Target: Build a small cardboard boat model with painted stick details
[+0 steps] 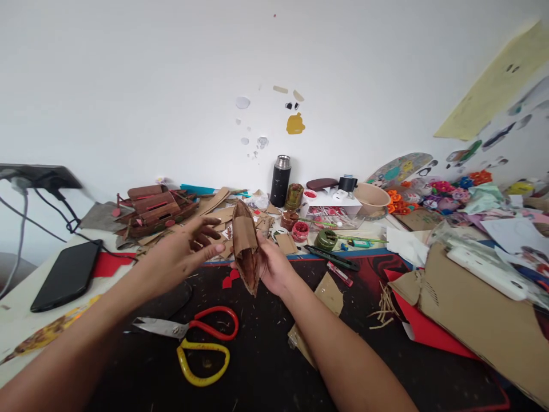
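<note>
My right hand (274, 266) grips a small brown model boat (246, 240) from its right side, holding it up over the dark mat. The boat is made of cardboard, pointed at both ends, with a lighter cardboard cover over its middle. Just left of it, my left hand (195, 249) is open, fingers apart and holding nothing. Scissors (186, 332) with one red and one yellow handle lie on the mat below, blades pointing left. Small red pieces (230, 278) rest on the mat near the boat's lower end.
A finished-looking brown boat model (158, 209) stands at the back left. Behind are a black flask (281, 182) and paint jars (326, 239). A utility knife (332, 258) lies right of my hand. A phone (66, 274) is on the left, cardboard (480, 320) on the right.
</note>
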Demonstrator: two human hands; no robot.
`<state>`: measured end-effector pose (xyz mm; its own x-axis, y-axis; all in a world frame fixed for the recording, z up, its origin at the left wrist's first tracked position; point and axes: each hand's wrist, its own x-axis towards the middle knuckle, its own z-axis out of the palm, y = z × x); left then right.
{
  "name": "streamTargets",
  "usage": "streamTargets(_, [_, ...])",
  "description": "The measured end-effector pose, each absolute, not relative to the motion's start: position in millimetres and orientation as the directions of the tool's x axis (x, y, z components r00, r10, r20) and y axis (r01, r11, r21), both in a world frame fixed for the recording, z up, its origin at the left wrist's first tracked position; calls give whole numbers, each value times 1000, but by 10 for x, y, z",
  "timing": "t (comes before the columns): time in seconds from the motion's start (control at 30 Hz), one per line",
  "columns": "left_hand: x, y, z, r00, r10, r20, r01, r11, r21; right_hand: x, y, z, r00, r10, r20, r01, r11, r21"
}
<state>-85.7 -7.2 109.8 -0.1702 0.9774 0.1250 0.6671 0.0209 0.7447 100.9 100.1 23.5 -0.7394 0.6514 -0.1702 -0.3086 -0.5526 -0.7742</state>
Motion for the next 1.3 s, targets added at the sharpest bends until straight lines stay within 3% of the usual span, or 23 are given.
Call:
streamTargets(0.13, [-660, -47, 966, -52, 993, 107, 582, -57, 811, 993, 972, 175, -704, 700, -118, -341, -480, -808])
streamTargets(0.4, [-603, -64, 1057, -40, 998, 41, 566, -11, 824, 971, 958, 131, -691, 714, -117, -345, -468, -814])
streamTargets(0.67, [-775, 44, 964, -80, 996, 50, 406, -14, 914, 989, 978, 115, -746, 647, -156, -233, -474, -849])
streamTargets(1.1, [-723, 28, 932, -77, 992, 98, 505, -46, 862, 966, 924, 126, -702, 706, -97, -239, -362, -901])
streamTargets(1.3, [-731, 45, 917, -121, 989, 86, 440, -24, 898, 971, 924, 133, -720, 688, -93, -232, -365, -902])
